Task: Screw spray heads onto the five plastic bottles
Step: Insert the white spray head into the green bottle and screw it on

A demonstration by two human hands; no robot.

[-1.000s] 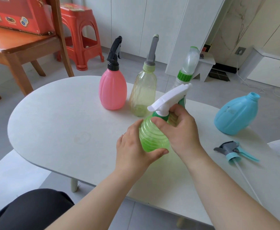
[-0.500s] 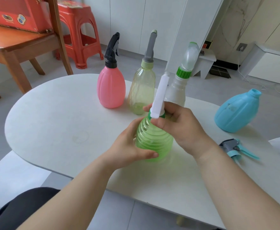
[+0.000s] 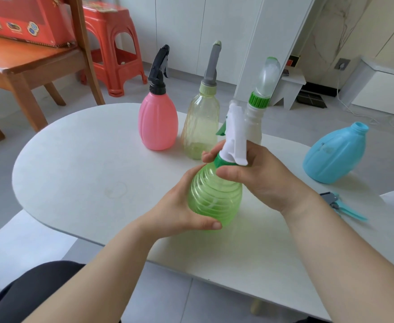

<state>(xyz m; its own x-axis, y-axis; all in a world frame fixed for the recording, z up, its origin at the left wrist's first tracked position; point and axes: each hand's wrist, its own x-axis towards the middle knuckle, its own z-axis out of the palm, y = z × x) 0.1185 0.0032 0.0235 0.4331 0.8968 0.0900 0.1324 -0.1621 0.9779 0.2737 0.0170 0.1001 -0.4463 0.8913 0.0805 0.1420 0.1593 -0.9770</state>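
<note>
Left hand (image 3: pixel 179 206) wraps the ribbed translucent green bottle (image 3: pixel 214 197), thumb under its belly. Right hand (image 3: pixel 261 178) pinches its green collar (image 3: pixel 221 160), fingers curled. The white trigger head (image 3: pixel 234 136) sits on top. Bottle tilted over the matte white table (image 3: pixel 74 159); base contact unclear. Behind it: fluted pink bottle (image 3: pixel 157 123), yellowish bottle (image 3: pixel 200 129), white bottle (image 3: pixel 254 127), all headed. To its right: blue bottle (image 3: pixel 333 157), neck open, and a loose spray head (image 3: pixel 338 203).
</note>
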